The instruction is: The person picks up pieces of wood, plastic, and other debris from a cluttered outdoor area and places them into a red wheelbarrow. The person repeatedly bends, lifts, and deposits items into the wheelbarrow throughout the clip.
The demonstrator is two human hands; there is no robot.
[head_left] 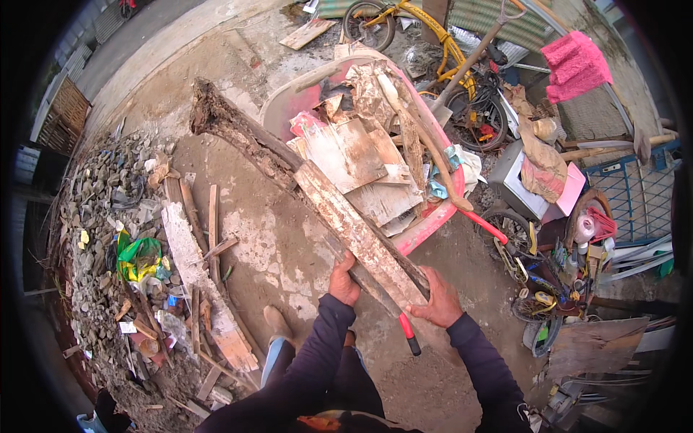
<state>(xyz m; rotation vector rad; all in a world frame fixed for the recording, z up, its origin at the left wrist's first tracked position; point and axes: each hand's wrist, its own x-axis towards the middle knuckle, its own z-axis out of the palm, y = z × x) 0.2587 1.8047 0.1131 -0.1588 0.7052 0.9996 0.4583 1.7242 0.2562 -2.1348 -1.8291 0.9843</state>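
Observation:
Both my hands carry a bundle of old timber slanting up and left across the near side of a wheelbarrow (426, 228). On top lies a dirt-caked plank (354, 227); beside and beneath it runs a dark, rotten beam (245, 141) with a ragged far end. My left hand (344, 281) is closed around the bundle's left side. At the near end my right hand (438, 297) grips its right side, thumb over the plank. Broken boards (354, 155), crumpled brown paper (372, 94) and a long stick (426, 133) fill the pink tub. A red-and-black handle grip (409, 334) shows below the bundle.
Left, rubble (101, 224) lies with loose wood strips and a green-yellow plastic bag (138, 257). A long whitish board (206, 285) lies near my boot (277, 321). Right stand bicycles (538, 289), a grey box (516, 180) and a blue grille (635, 191). A shovel (469, 61) leans behind the wheelbarrow.

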